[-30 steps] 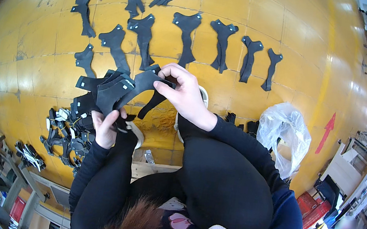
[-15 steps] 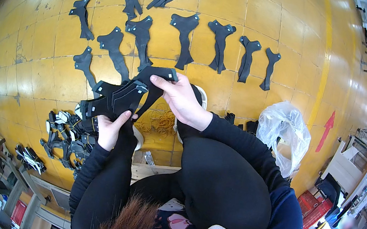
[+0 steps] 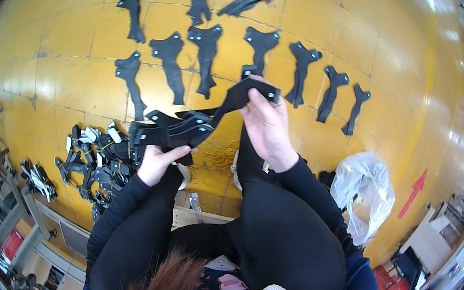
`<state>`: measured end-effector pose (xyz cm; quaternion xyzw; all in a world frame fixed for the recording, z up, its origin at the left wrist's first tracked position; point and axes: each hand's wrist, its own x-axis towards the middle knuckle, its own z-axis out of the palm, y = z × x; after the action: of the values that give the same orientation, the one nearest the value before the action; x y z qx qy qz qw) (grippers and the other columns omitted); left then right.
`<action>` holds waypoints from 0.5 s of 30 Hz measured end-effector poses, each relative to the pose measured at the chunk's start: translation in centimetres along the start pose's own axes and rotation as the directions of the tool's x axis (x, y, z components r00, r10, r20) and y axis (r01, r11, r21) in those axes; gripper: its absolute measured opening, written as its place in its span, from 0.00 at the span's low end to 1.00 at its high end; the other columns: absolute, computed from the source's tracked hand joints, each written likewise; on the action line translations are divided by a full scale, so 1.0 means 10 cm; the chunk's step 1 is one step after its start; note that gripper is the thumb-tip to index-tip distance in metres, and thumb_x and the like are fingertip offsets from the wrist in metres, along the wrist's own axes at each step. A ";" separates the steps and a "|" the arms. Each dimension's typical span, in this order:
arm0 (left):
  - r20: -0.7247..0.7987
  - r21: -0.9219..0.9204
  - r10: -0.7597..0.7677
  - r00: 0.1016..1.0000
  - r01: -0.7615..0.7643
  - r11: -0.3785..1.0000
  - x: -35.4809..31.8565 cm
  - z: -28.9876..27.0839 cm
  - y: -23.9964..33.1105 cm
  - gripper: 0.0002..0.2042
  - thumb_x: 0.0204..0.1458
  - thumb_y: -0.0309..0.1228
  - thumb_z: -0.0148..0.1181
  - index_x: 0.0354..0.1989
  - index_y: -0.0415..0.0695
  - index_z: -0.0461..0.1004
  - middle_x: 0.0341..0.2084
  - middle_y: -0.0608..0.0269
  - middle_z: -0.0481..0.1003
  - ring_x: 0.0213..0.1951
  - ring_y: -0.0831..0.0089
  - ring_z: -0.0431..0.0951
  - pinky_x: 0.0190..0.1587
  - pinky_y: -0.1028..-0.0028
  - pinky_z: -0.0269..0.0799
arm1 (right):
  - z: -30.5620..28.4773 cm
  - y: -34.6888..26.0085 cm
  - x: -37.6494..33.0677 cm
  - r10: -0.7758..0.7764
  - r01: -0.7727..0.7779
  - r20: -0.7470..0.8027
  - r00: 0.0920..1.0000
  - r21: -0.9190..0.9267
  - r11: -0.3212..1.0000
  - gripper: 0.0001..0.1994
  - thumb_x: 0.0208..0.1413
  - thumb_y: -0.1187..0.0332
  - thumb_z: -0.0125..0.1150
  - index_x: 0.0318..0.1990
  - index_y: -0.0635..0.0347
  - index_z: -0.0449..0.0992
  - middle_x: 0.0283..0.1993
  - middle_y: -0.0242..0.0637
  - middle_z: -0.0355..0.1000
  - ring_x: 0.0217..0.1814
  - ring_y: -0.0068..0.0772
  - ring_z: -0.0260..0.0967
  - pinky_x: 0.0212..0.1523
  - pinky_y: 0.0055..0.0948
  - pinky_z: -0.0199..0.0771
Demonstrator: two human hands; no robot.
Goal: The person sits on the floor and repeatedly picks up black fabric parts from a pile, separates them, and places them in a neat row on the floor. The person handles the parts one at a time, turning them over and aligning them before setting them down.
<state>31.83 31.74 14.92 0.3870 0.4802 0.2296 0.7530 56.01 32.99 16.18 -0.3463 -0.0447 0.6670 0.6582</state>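
Note:
My left hand [image 3: 158,164] grips a fanned stack of black fabric pieces [image 3: 170,133], its thumb on top. The pieces have flared ends with small pale tags. With its thumb pressed down, my right hand [image 3: 270,128] holds one black fabric piece [image 3: 237,99] by the flared end, up and to the right of the stack. That piece's tail hangs down toward the stack, and whether it touches is unclear. Beyond my hands, similar black pieces lie on the yellow floor in loose rows, among them a small pile [image 3: 299,74] and a single-looking narrow one [image 3: 357,110].
A heap of black and white strapped items [image 3: 103,165] lies left of my legs. Tangled yellowish cords [image 3: 215,156] are between my feet. A clear plastic bag [image 3: 361,194] stands at the right, near a red floor arrow [image 3: 415,193]. Metal frames [image 3: 21,227] stand lower left.
My right hand has moved right, drawing one piece away from the stack. My left hand and its stack have shifted slightly right. The whole view has also shifted.

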 end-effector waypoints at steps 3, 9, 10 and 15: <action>-0.013 0.082 -0.123 0.992 0.124 0.989 0.00 -0.04 -0.02 0.09 0.52 0.25 0.59 0.40 0.34 0.77 0.37 0.59 0.80 0.40 0.79 0.76 0.46 0.79 0.69 | 0.01 -0.02 0.03 -0.041 0.039 0.053 0.998 0.026 0.999 0.20 0.58 0.76 0.53 0.58 0.58 0.63 0.47 0.33 0.70 0.51 0.26 0.69 0.53 0.28 0.68; 0.046 0.132 -0.150 0.988 0.143 0.981 0.03 0.01 0.00 0.11 0.53 0.26 0.58 0.43 0.34 0.75 0.36 0.60 0.79 0.40 0.77 0.77 0.46 0.77 0.70 | -0.11 0.02 0.08 0.132 -0.133 0.017 0.991 0.132 0.982 0.15 0.60 0.72 0.52 0.54 0.56 0.66 0.56 0.36 0.65 0.61 0.30 0.61 0.61 0.37 0.63; 0.054 0.121 -0.164 0.985 0.157 0.980 0.03 0.03 0.01 0.11 0.53 0.27 0.59 0.42 0.34 0.76 0.36 0.61 0.80 0.40 0.80 0.76 0.45 0.79 0.69 | -0.09 0.02 0.07 0.180 -0.183 0.033 0.983 0.195 0.964 0.13 0.60 0.71 0.52 0.52 0.57 0.66 0.57 0.36 0.65 0.61 0.31 0.61 0.62 0.39 0.61; 0.107 0.142 -0.126 0.986 0.110 0.984 -0.02 -0.02 -0.08 0.11 0.53 0.28 0.59 0.42 0.35 0.77 0.37 0.62 0.79 0.40 0.77 0.77 0.45 0.78 0.70 | -0.35 0.16 0.08 0.260 -0.255 -0.016 0.966 0.137 0.957 0.10 0.61 0.60 0.52 0.43 0.54 0.70 0.45 0.33 0.70 0.54 0.36 0.65 0.49 0.35 0.65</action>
<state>31.55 31.23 14.35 0.4209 0.4726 0.1287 0.7635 56.59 32.13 12.35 -0.3154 0.0569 0.7424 0.5883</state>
